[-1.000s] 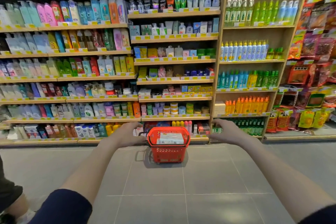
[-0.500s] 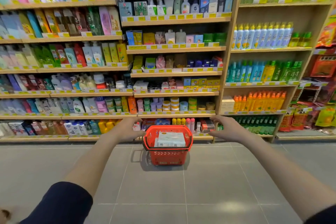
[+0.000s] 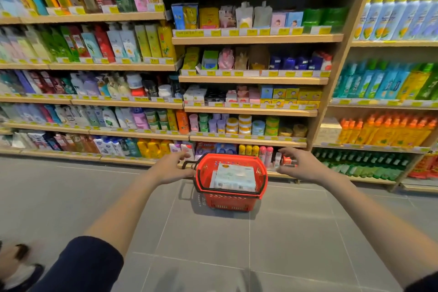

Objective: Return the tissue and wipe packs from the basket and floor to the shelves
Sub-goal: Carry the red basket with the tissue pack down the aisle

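While left hand (image 3: pixel 171 168) and right hand (image 3: pixel 300 165) hover open beside red basket (image 3: pixel 231 198) at frame centre, we judge tissue pack (image 3: pixel 234 176) light, soft, slippery-wrapped; grip both short ends.

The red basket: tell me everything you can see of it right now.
The red basket is a plastic shopping basket with perforated lattice walls and dark handles folded down around its rim. It stands upright on the grey tiled floor, just in front of the bottom shelf. Inside lies at least one pale tissue pack, flat, near rim level. The left hand and right hand, both open and empty, flank it; whether the left touches the handle cannot be told.
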The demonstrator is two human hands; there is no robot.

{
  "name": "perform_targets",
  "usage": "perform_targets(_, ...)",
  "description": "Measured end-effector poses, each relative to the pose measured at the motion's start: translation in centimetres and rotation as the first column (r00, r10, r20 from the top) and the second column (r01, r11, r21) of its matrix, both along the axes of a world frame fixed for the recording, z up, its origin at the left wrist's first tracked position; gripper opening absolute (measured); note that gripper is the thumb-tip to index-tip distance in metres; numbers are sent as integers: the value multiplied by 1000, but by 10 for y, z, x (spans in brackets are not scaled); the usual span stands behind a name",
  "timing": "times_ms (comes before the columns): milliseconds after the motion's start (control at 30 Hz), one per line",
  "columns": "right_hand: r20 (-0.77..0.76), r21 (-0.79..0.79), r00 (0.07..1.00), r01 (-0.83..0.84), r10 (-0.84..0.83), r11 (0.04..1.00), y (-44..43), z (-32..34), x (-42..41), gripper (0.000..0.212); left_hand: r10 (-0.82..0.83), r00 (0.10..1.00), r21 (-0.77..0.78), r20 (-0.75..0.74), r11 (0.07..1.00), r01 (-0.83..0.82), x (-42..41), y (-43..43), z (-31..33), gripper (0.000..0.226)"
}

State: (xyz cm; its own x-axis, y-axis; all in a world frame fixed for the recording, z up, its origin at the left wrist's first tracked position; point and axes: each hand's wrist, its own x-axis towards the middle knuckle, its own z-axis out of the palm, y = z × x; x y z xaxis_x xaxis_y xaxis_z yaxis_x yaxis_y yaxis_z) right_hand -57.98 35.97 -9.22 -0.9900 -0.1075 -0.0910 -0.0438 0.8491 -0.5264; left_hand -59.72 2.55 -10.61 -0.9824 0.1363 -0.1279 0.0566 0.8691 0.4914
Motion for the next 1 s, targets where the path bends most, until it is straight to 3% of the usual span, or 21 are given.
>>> perform_targets(500,70,-55,991,115,-112,992,-12,-48,-193,64,-63,993,2,97,998,63,-226,-35,-34,74)
perform_targets(800,145,-84,980,148,-135,985,0,-91,-268,65,-110,964,7,244,994,112,-314,-22,-80,70)
perform_targets(1000,267,-105,956,156,-123,982,20,-135,-339,60,-55,938,15,342,998,53,-371,-8,-115,70)
